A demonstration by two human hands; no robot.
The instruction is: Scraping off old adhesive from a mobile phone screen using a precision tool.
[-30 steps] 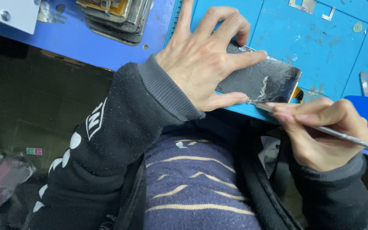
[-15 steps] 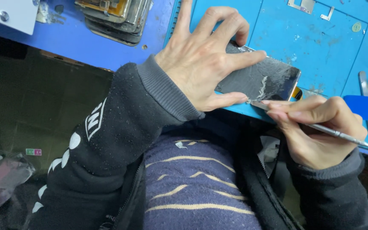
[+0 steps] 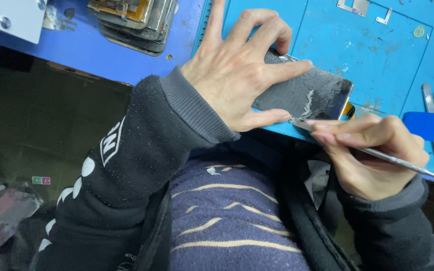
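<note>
Left hand (image 3: 237, 83) splayed flat on cracked phone (image 3: 305, 93); right hand (image 3: 372, 155) pinching spudger (image 3: 377, 154), tip at phone's near edge; screen not lifted

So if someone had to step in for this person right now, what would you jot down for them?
Left hand: spread flat on the phone, pinning it to the blue mat at the near edge.
Right hand: grips a thin metal pry tool, tip at the phone's near edge beside the left thumb.
Done: the glass is cracked with white residue; whether it has lifted cannot be told.
Left: the panel looks unseparated.
</note>
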